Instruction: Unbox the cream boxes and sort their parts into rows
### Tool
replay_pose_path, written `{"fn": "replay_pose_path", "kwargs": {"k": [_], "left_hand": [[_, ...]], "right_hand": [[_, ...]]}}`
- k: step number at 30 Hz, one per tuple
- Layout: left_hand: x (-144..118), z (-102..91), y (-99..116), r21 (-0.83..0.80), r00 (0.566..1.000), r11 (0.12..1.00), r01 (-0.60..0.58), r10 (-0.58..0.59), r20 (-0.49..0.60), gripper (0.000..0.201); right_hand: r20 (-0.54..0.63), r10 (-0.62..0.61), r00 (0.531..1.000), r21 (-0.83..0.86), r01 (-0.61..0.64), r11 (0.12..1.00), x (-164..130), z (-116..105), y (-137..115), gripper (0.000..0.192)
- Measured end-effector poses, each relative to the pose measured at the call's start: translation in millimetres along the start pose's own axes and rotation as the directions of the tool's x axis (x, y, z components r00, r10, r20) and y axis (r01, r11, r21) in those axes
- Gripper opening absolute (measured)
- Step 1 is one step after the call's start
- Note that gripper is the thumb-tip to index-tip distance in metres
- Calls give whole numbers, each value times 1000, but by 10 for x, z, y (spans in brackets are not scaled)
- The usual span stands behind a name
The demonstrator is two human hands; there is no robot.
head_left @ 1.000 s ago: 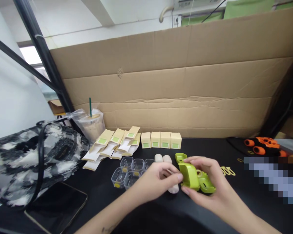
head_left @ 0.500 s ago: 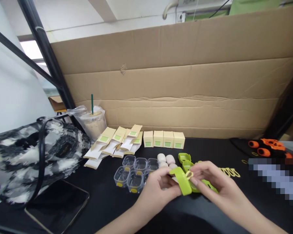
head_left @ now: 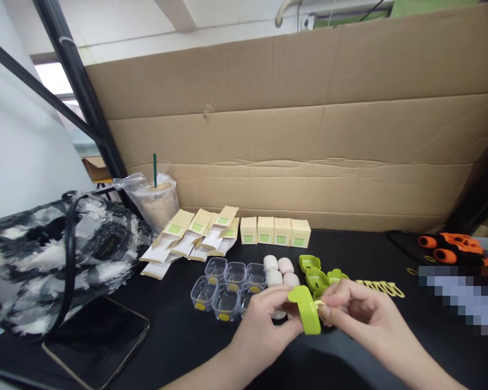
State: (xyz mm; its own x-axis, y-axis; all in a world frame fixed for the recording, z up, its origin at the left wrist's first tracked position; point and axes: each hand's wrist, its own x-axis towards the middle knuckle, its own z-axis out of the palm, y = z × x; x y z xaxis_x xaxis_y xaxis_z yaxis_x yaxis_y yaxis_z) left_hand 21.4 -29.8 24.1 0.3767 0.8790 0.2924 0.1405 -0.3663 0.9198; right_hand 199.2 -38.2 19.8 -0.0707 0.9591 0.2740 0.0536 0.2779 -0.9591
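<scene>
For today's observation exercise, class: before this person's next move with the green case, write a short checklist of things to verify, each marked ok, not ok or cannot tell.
1. Left hand grips green case: ok.
2. Right hand pinches yellow ring at the case: ok.
3. Ring seated on the case: cannot tell.
4. Spare yellow rings lie beside the right hand: ok.
5. Other green cases apart from the hands: ok.
6. Clear cups undisturbed, upright: ok.
</scene>
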Motion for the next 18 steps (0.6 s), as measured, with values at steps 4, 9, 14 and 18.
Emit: {"fn": "replay_pose_path", "kwargs": {"k": [4,9,14,18], "left_hand": [[-18,11,0,65,1000,998,-3,4,-11,10],[-24,13,-31,124,999,992,-8,3,47,7],[-17,30,-22,124,999,992,-36,36,3,10],[-33,67,-19,133,998,990,-55,53,12,8]], "right_hand": [[27,-27,999,-68,29,997,-13,-21,-4,23],[136,-24,990,-170,47,984,-17,-53,29,21],[314,-188,930,-432,317,845,-24,-122,-30,6],[478,-487,731,-629,672,391,-22,-149,-52,58]]}}
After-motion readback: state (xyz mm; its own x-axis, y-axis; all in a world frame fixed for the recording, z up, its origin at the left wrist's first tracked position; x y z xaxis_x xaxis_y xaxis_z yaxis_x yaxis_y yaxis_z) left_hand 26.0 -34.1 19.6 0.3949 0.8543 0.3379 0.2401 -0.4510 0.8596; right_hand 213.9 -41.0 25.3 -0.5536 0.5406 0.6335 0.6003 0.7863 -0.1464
